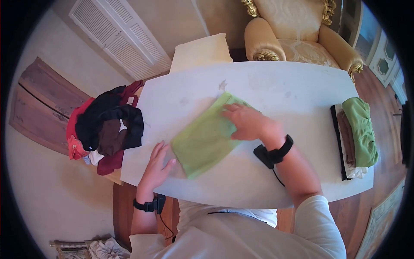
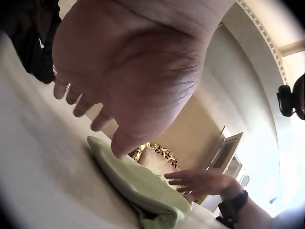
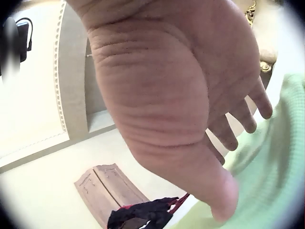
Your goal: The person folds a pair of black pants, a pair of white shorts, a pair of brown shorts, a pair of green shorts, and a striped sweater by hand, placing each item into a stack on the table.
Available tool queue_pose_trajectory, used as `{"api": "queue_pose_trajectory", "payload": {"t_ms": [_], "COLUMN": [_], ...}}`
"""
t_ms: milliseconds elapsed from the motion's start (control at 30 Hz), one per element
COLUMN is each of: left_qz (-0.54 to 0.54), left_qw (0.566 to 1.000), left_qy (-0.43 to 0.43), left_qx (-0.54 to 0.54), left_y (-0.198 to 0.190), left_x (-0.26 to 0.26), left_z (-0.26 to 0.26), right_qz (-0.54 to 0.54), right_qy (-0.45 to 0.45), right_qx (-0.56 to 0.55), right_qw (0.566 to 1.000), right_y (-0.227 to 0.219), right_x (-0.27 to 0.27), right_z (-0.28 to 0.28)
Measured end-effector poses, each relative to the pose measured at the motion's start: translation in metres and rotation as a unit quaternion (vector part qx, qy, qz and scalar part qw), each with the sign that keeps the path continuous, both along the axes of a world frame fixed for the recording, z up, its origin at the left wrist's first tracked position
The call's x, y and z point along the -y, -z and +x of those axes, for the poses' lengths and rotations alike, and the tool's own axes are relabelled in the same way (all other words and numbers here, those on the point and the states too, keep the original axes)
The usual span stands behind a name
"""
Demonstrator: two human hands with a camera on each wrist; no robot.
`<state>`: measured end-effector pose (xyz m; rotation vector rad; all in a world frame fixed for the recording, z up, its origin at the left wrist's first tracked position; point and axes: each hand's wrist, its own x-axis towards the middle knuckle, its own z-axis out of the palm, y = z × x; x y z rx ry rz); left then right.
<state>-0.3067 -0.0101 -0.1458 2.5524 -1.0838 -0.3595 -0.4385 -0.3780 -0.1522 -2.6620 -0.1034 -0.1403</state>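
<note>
A light green folded garment (image 1: pixel 207 138) lies slantwise across the middle of the white table, in a long, flat rectangle. Over its upper right part is my right hand (image 1: pixel 246 121), fingers spread and palm down. The right wrist view shows that hand (image 3: pixel 190 95) with fingers extended and the green ribbed fabric (image 3: pixel 271 167) close under the fingertips. My left hand (image 1: pixel 154 169) is at the garment's lower left end, fingers straight, holding nothing. From the left wrist, the garment (image 2: pixel 138 186) appears with a thick folded edge beyond the left thumb.
A loose heap of dark and red clothes (image 1: pixel 108 125) sits at the table's left. On the right edge stands a neat stack of folded clothes (image 1: pixel 360 134), green on top. A gold armchair (image 1: pixel 302 39) and a cream-covered seat (image 1: pixel 202 52) are beyond the white table (image 1: pixel 297 95).
</note>
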Motion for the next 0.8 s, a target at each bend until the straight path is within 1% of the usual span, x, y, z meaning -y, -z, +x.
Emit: {"api": "queue_pose_trajectory", "payload": {"t_ms": [67, 100, 200, 267, 367, 400, 467, 600, 667, 767, 800], "left_qz": [-0.086, -0.091, -0.097, -0.09, -0.116, -0.129, -0.158, -0.048, -0.004, 0.082, 0.106], "left_qw": [0.995, 0.995, 0.995, 0.995, 0.992, 0.991, 0.987, 0.999, 0.999, 0.997, 0.994], "left_qy": [0.043, 0.031, 0.005, 0.001, 0.001, -0.003, -0.009, 0.009, 0.013, -0.011, 0.0], "left_qx": [-0.018, -0.008, 0.02, 0.031, 0.048, 0.022, -0.028, 0.022, 0.036, -0.011, -0.035], "left_y": [0.001, 0.006, 0.028, 0.041, 0.029, 0.026, 0.021, 0.014, 0.014, 0.007, 0.007], "left_x": [0.006, 0.009, 0.014, 0.012, 0.031, 0.039, 0.064, 0.113, 0.132, 0.152, 0.155], "left_z": [-0.006, -0.007, 0.001, 0.009, 0.021, 0.026, 0.038, 0.054, 0.06, 0.066, 0.073], "right_qz": [0.011, 0.017, -0.031, -0.072, -0.107, -0.113, -0.107, -0.107, -0.111, -0.12, -0.123], "right_qy": [-0.053, -0.079, -0.107, -0.113, -0.114, -0.114, -0.086, -0.037, -0.042, -0.045, -0.044], "right_qx": [-0.015, -0.023, -0.097, -0.13, -0.153, -0.155, -0.133, -0.122, -0.126, -0.108, -0.097], "right_qw": [0.998, 0.996, 0.989, 0.982, 0.976, 0.975, 0.982, 0.986, 0.985, 0.986, 0.987], "right_y": [-0.004, -0.006, -0.01, 0.0, 0.004, 0.004, 0.004, 0.011, 0.013, 0.018, 0.017], "right_x": [-0.023, -0.034, -0.064, -0.073, -0.078, -0.081, -0.087, -0.097, -0.098, -0.096, -0.095], "right_z": [0.001, 0.001, -0.003, -0.004, -0.005, -0.005, -0.007, -0.008, -0.005, -0.005, -0.005]}}
